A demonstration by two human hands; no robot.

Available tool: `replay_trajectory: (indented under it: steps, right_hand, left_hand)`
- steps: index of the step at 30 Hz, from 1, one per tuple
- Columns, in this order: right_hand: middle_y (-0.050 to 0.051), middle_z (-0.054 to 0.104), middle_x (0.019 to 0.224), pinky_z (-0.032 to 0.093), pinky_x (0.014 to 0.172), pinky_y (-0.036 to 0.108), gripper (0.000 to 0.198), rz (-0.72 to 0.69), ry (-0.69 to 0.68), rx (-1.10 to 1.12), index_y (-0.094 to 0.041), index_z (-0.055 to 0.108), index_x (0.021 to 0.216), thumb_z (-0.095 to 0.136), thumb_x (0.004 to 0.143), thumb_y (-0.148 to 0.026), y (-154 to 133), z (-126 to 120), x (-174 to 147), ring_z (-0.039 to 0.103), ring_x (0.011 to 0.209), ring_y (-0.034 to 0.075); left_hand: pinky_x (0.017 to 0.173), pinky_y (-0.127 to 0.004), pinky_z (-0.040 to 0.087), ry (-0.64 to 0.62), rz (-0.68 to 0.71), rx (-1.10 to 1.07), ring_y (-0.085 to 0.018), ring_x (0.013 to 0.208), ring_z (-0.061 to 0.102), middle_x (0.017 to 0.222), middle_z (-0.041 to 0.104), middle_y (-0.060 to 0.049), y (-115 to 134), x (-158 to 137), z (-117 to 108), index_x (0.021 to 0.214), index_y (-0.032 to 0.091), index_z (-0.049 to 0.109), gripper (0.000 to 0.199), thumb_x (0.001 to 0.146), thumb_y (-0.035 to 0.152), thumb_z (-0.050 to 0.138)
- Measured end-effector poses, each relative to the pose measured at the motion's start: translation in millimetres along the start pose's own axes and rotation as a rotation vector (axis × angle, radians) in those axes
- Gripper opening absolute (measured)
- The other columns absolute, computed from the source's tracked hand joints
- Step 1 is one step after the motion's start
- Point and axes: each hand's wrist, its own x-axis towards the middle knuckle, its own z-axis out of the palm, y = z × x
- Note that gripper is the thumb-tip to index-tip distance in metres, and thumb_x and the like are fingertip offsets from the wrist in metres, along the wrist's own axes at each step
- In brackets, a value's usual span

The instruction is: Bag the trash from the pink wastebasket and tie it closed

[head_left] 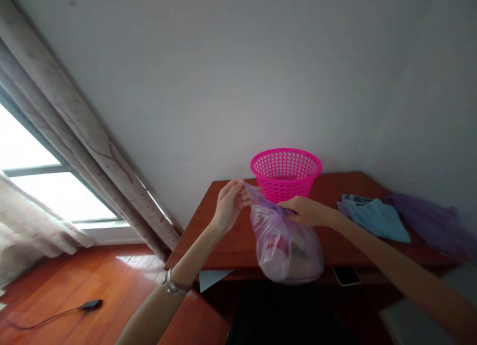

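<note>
So both hands are up on the neck of a thin purple plastic bag [285, 248], and the bag hangs straight down below them, long axis pretty much vertical, bulging at the bottom with stuff inside (something reddish, can't make out what). The left hand [228, 206] has a pinching grip on a stretched-out flap of the bag's mouth, pulled off to the left and slightly up. The right hand [306, 211] is clenched around the gathered top from the other side, knuckles up. The two hands sit close together, with just that bit of stretched plastic between them, so neither is really nearer; the bag's weight looks to hang mostly under the right one.

The bag is held in the air in front of the near edge of the wooden surface [231, 235], not resting on it. Right behind the hands stands a pink basket [285, 173], upright, mouth open. Off to the right lie a blue cloth [376, 218] and more purple plastic [428, 220]. A phone [346, 275] lies near the front edge, just right of the bag's bottom.
</note>
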Motion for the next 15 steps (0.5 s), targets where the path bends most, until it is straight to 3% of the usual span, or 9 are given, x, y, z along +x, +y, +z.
replay_trajectory:
  steps: [4, 8, 12, 15]
  right_hand:
    - [0.004, 0.068, 0.091, 0.049, 0.077, 0.026, 0.021, -0.005, 0.012, 0.16, -0.014, 0.064, 0.101, 0.049, 0.086, -0.013, -5, -13, -8, 0.062, 0.081, 0.013]
    - [0.001, 0.063, 0.077, 0.046, 0.055, 0.021, 0.02, 0.154, 0.159, 0.244, -0.016, 0.063, 0.1, 0.051, 0.086, -0.023, 4, -32, -24, 0.055, 0.058, 0.01]
    - [0.001, 0.063, 0.078, 0.049, 0.072, 0.025, 0.015, 0.233, 0.419, 0.236, -0.017, 0.066, 0.083, 0.056, 0.072, -0.017, 19, -75, -49, 0.057, 0.075, 0.013]
    - [0.001, 0.064, 0.077, 0.049, 0.072, 0.026, 0.014, 0.34, 0.593, 0.301, -0.016, 0.066, 0.079, 0.061, 0.067, -0.021, 31, -118, -73, 0.057, 0.073, 0.014]
  left_hand:
    - [0.066, -0.033, 0.06, 0.063, -0.007, 0.043, -0.024, 0.075, 0.073, 0.078, 0.072, -0.005, -4, -19, -26, 0.088, 0.018, 0.053, 0.019, 0.083, 0.031, 0.066]
    - [0.066, -0.033, 0.06, 0.235, -0.085, 0.033, -0.027, 0.086, 0.074, 0.098, 0.075, -0.012, -9, -39, -62, 0.094, 0.018, 0.055, 0.023, 0.081, 0.033, 0.067]
    - [0.063, -0.029, 0.059, 0.49, -0.094, -0.037, -0.025, 0.083, 0.074, 0.096, 0.076, -0.01, -14, -60, -106, 0.089, 0.02, 0.059, 0.023, 0.073, 0.031, 0.07]
    - [0.064, -0.028, 0.059, 0.672, -0.101, -0.087, -0.023, 0.081, 0.073, 0.092, 0.077, -0.007, -21, -80, -138, 0.082, 0.022, 0.061, 0.021, 0.066, 0.031, 0.071]
